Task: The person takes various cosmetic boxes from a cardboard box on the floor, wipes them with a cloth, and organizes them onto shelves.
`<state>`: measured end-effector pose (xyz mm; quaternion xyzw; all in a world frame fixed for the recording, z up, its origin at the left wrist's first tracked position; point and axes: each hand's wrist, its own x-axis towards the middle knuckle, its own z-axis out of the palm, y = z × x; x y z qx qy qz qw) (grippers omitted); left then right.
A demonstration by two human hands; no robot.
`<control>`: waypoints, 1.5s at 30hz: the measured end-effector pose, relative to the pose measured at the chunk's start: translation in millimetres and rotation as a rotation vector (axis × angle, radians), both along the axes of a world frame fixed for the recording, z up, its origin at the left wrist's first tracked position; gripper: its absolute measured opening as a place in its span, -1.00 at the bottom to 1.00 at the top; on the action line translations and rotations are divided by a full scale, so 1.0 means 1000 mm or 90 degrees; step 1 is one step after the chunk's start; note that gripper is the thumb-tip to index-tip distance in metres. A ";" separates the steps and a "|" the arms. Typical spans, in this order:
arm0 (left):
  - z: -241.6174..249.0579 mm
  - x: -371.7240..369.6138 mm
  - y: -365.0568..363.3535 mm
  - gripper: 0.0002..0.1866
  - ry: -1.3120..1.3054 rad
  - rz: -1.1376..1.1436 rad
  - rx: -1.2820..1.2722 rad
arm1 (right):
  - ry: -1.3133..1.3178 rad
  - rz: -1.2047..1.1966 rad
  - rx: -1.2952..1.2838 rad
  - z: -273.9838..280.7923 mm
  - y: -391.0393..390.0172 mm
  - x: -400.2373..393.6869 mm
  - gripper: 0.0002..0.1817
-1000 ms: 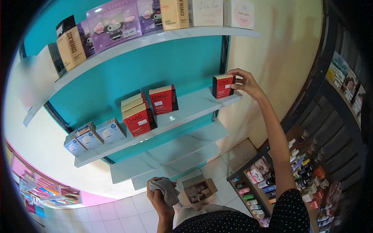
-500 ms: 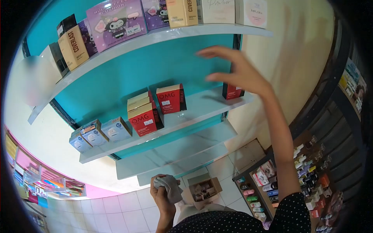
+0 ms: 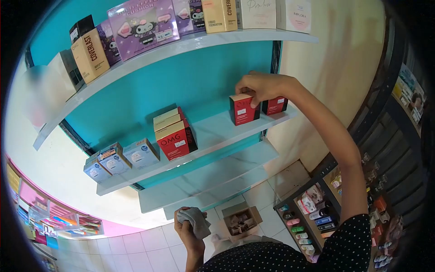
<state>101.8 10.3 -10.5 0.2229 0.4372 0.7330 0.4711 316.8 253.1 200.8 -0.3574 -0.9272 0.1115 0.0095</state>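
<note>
On the right part of the middle shelf (image 3: 213, 129), my right hand (image 3: 267, 86) grips the top of a red and black OMG box (image 3: 244, 111). Beside it, partly behind the hand, stands another red box (image 3: 275, 107). Low in the view, my left hand (image 3: 190, 233) is closed around a crumpled grey cloth (image 3: 196, 221). Further left on the shelf are red OMG boxes with cream tops (image 3: 174, 141), and light blue boxes (image 3: 141, 153) stand at its left end.
An upper shelf (image 3: 199, 41) holds purple cushion boxes (image 3: 142, 29), cream Coverlast boxes (image 3: 90, 56) and white boxes (image 3: 258, 13). Lower shelves (image 3: 208, 172) are beneath. An open cardboard box (image 3: 256, 215) stands on the tiled floor. A product rack (image 3: 290, 204) is at the right.
My right hand has come down from above and taken hold of a red box, which now stands further right, near the end box. The left hand keeps the cloth. The view has shifted slightly.
</note>
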 end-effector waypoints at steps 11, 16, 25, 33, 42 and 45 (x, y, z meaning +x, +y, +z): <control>0.005 -0.005 0.009 -0.72 0.005 -0.049 0.016 | -0.029 -0.037 0.019 -0.006 0.008 0.006 -0.44; 0.001 -0.014 0.004 -0.75 0.021 -0.052 0.010 | -0.005 -0.043 0.019 0.006 0.000 0.001 -0.45; 0.011 -0.018 0.004 -0.79 0.036 -0.035 0.028 | 0.274 0.181 0.369 -0.051 -0.090 -0.095 -0.52; 0.014 -0.034 0.003 -0.94 0.084 0.035 0.098 | 0.305 0.142 0.391 -0.064 -0.091 -0.106 -0.48; 0.026 -0.045 0.000 -0.71 -0.072 -0.029 0.140 | 0.369 0.133 0.302 -0.066 -0.091 -0.112 -0.51; 0.056 -0.047 0.001 -0.60 -0.027 -0.052 0.148 | 0.396 0.142 0.334 -0.067 -0.091 -0.113 -0.53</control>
